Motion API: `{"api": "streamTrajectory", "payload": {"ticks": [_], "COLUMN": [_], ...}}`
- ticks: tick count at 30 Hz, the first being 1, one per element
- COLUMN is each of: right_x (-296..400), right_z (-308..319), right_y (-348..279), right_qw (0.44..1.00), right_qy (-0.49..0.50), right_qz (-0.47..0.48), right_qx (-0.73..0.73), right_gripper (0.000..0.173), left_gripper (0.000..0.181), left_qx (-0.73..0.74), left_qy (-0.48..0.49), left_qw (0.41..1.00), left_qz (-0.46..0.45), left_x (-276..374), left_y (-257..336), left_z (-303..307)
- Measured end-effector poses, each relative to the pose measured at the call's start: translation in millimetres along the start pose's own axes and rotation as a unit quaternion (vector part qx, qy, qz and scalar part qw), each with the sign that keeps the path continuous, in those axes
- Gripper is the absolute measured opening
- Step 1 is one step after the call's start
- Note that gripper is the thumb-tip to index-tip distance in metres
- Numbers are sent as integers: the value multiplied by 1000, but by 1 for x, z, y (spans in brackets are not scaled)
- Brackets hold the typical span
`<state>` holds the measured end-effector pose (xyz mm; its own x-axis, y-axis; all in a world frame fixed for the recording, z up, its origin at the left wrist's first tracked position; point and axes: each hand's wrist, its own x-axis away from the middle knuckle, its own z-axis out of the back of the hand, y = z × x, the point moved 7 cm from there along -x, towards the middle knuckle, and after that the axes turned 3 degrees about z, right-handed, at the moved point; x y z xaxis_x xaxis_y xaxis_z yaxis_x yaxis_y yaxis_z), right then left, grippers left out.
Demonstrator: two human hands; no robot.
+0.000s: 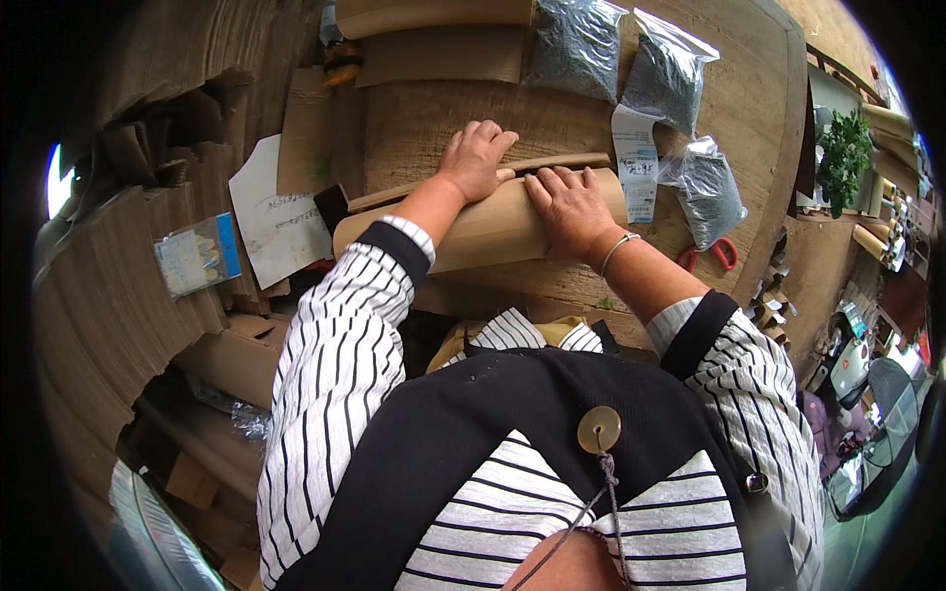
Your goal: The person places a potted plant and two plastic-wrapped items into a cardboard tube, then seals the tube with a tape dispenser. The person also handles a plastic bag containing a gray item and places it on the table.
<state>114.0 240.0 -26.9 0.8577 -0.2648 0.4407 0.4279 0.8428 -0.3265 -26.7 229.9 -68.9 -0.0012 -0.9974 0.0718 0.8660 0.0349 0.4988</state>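
Observation:
A curled sheet of brown cardboard (pixel 436 233), bent into a tube-like roll, lies crosswise on the wooden table in front of me. Its far edge (pixel 569 160) stands up a little, leaving a dark gap along the top. My right hand (pixel 573 207) presses on the roll's right half, fingertips curled over the edge at the gap. On the left, my left hand (pixel 477 162) reaches across the roll, its thumb near the gap and its fingers spread beyond the cardboard. Nothing shows between the left fingers. The inside of the roll is mostly hidden.
Bags of grey granules (pixel 576 48) lie at the back right, near a printed paper slip (pixel 635 162). Red-handled scissors (pixel 709 255) rest beside my right forearm. Stacked cardboard (pixel 111 273) fills the left side. An orange object (pixel 341 63) sits behind a dark phone-like item (pixel 332 205).

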Motion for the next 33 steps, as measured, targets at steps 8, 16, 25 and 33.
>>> {"api": "streamTrajectory", "payload": {"ticks": [8, 16, 25, 33], "right_x": [-4, 13, 20, 78], "right_z": [2, -8, -23, -41], "right_y": [4, -3, -3, -36], "right_qw": [1000, 998, 983, 955], "right_qy": [11, 65, 184, 297], "right_qz": [14, 15, 15, 21], "right_qx": [-18, -9, -3, -9], "right_gripper": [94, 82, 50, 50], "left_gripper": [18, 25, 76, 61], "left_qx": [107, 98, 3, -33], "left_qy": [-170, -200, -245, -51], "left_qw": [971, 974, 965, 997], "left_qz": [131, 32, 91, 52], "left_x": [-4, 11, 31, 83], "left_y": [-14, 10, 44, 94], "left_z": [-33, -26, -7, 5]}}
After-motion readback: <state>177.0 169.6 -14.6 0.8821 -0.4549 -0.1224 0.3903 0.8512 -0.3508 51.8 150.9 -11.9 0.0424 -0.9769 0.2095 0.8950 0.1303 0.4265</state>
